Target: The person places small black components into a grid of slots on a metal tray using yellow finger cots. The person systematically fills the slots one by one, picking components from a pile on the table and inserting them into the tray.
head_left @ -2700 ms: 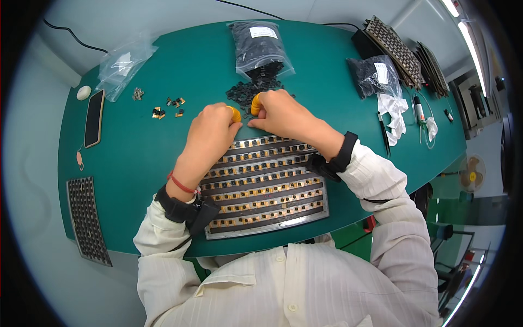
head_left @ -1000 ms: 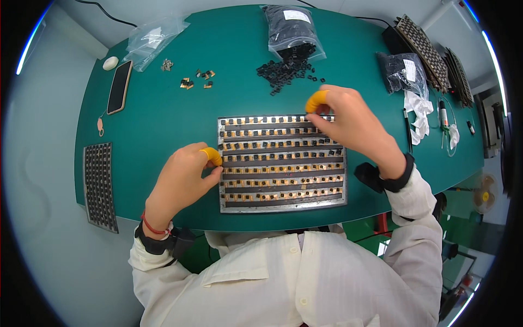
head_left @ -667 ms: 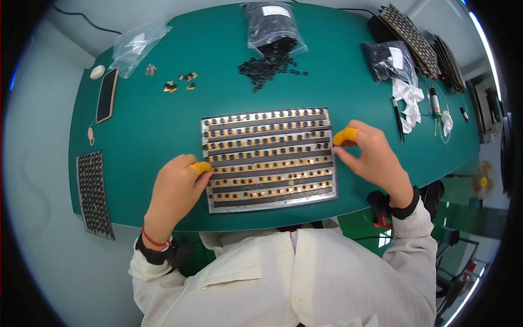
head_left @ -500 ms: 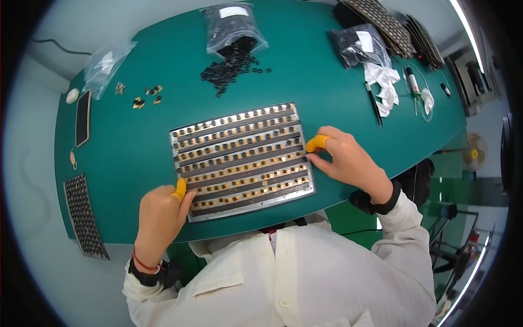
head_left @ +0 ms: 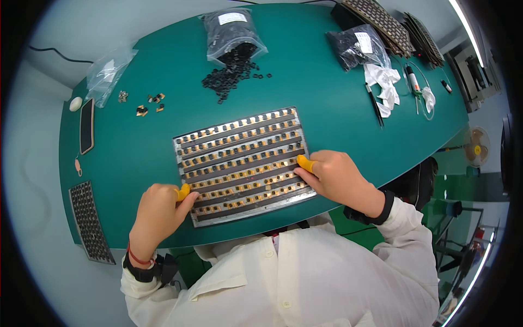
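A flat rectangular metal tray (head_left: pixel 256 207) lies slightly tilted on the table before me. Rows of small black parts on gold-coloured pieces cross it, with long dark strips (head_left: pixel 239 179) between the rows. My left hand (head_left: pixel 159 211) is at the tray's left edge, thumb and index finger together in a pinch. At the right edge, my right hand (head_left: pixel 340 175) pinches in the same way, its fingertips over the ends of the lower rows. Both index fingers wear yellow finger cots. Whatever lies between the fingertips of either hand is hidden.
Beyond the tray, loose black parts (head_left: pixel 220 83) spill from a clear bag (head_left: pixel 231 32). A phone (head_left: pixel 87 125) and a dark perforated plate (head_left: pixel 90 220) lie left. To the right are a second bag (head_left: pixel 357 48), white tissue (head_left: pixel 385 87), tweezers (head_left: pixel 375 105), a syringe (head_left: pixel 413 80) and stacked trays (head_left: pixel 378 24).
My right hand has moved nearer to me and inward, from the tray's right edge onto the ends of the lower rows. My left hand stays at the left edge. The whole view has shifted slightly.
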